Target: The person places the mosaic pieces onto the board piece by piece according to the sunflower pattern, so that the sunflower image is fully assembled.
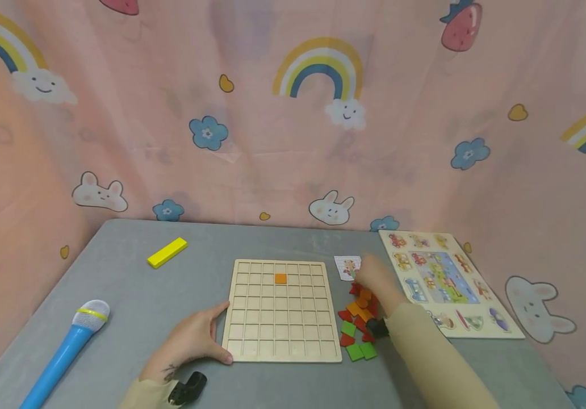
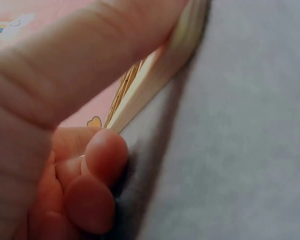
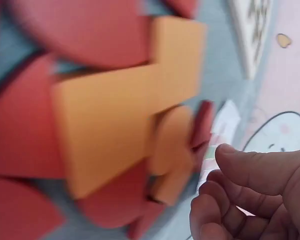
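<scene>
A square wooden grid board (image 1: 281,312) lies in the middle of the table, one orange square piece (image 1: 280,279) in its upper part. My left hand (image 1: 193,341) touches the board's left edge, thumb at the near corner and index finger farther up; the left wrist view shows fingertips (image 2: 106,157) against the wooden edge. At the far end of a pile of red, orange and green pieces (image 1: 358,312) is my right hand (image 1: 377,281), beside a small picture card (image 1: 346,267) that it partly overlaps. Its fingers are loosely curled, with no piece visible between thumb and index finger (image 3: 215,177).
A picture puzzle board (image 1: 446,284) lies at the right, partly behind my right forearm. Toward the left are a yellow bar (image 1: 167,253) and a blue toy microphone (image 1: 68,346). A patterned pink curtain (image 1: 272,153) hangs behind the table.
</scene>
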Demonstrator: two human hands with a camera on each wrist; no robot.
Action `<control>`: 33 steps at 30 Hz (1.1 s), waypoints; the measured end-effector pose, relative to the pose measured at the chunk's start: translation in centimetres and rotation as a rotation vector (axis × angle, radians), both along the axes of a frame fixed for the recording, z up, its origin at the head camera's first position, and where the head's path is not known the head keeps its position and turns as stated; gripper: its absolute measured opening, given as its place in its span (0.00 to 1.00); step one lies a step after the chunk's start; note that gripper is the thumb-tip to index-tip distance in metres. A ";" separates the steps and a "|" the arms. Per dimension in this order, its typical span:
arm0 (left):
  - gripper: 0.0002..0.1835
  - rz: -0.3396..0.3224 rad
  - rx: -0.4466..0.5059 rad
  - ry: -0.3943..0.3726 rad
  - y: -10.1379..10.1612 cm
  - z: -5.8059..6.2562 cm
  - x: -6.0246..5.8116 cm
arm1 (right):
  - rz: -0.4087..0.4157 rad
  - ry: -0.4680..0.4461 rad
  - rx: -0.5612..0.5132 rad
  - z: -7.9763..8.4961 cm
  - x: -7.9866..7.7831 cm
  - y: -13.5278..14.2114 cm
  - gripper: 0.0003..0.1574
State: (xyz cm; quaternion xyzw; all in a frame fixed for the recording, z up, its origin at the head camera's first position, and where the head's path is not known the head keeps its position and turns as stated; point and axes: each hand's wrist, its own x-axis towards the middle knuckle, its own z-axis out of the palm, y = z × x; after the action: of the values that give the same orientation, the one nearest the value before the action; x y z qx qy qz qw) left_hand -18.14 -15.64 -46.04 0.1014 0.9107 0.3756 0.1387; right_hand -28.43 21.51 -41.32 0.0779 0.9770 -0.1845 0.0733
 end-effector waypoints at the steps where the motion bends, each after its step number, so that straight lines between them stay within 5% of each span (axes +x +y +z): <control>1: 0.66 0.000 -0.001 -0.001 0.0 0.0 0.0 | -0.010 -0.015 0.010 -0.1 0.2 0.2 0.19; 11: 0.65 0.011 -0.003 -0.014 0.0 0.1 0.0 | -0.021 -0.073 0.091 -0.6 0.3 0.2 0.17; 15: 0.65 0.011 -0.002 -0.021 0.0 0.2 0.0 | -0.019 -0.067 -0.059 -0.4 0.1 0.2 0.13; 21: 0.65 0.009 -0.008 -0.009 -0.1 0.2 0.0 | 0.007 -0.020 -0.441 1.1 -0.2 -2.6 0.08; 26: 0.65 0.011 -0.019 -0.003 -0.2 0.2 0.0 | 0.138 -0.019 -0.555 1.7 -0.6 -7.2 0.06; 33: 0.64 -0.001 0.006 -0.006 0.0 0.3 0.1 | 0.345 -0.033 -0.425 1.1 -0.8 -12.9 0.02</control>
State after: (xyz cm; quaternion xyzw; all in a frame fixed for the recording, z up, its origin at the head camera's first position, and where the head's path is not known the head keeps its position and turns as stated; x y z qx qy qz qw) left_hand -18.03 -15.67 -45.69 0.1010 0.9091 0.3786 0.1412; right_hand -29.24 8.62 -40.20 -0.1036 0.9140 -0.3686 0.1342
